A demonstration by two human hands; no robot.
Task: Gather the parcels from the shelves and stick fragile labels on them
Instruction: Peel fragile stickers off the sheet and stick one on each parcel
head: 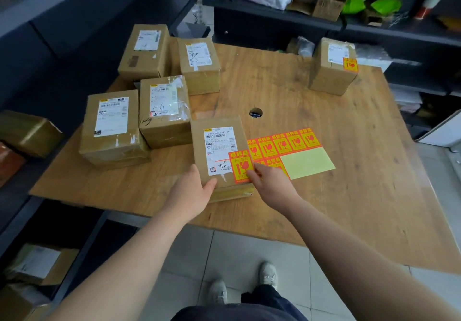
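Observation:
A cardboard parcel with a white shipping label lies near the table's front edge. An orange fragile label sits on its near right corner. My left hand rests on the parcel's near left corner and steadies it. My right hand touches the fragile label's lower right edge with its fingertips. To the right lies the sheet of orange fragile labels, partly peeled to bare yellow backing. Several other parcels stand at the left. One parcel at the far right bears a fragile label.
The wooden table has a round cable hole in its middle. Dark shelves with bags and boxes run behind and to the left. More boxes sit on low shelves at the left. My feet stand on grey floor tiles.

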